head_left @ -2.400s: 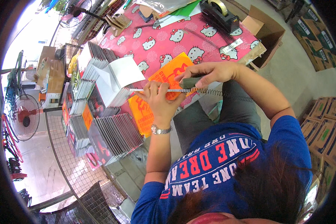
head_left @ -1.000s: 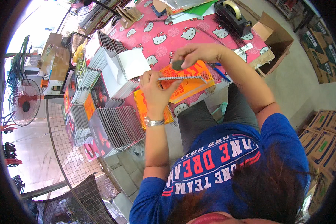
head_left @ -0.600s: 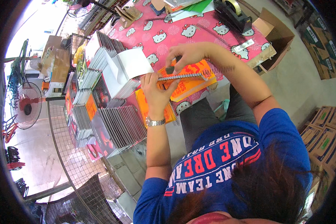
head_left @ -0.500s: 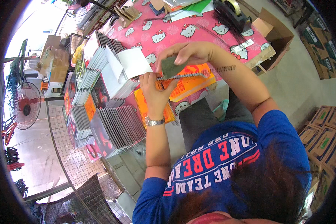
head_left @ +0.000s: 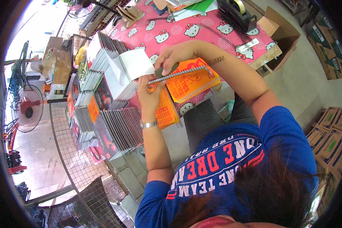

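An orange notebook [head_left: 192,85] lies at the table's near edge, a dark wire coil [head_left: 184,73] running along its far edge. The coil's loose tail [head_left: 217,60] sticks out to the right, beside my right forearm. My left hand [head_left: 150,89] pinches the left end of the coiled edge. My right hand [head_left: 174,59] is closed on a small dark green flat pad [head_left: 164,72], held against the coil near my left fingers. Below my left hand lies another orange notebook [head_left: 166,110] with a coil on its right side.
Stacks of spiral notebooks [head_left: 119,127] stand at the left, with an opened white-paged notebook [head_left: 136,64] on top. Loose black coils [head_left: 233,32] and a tape dispenser [head_left: 241,15] sit on the pink patterned tablecloth [head_left: 174,32]. An open cardboard box [head_left: 283,38] stands right of the table.
My right hand has moved left with the pad, which now tilts nearly edge-on. The coil's loose tail on the right has shifted left and looks shorter. My left hand moved slightly left.
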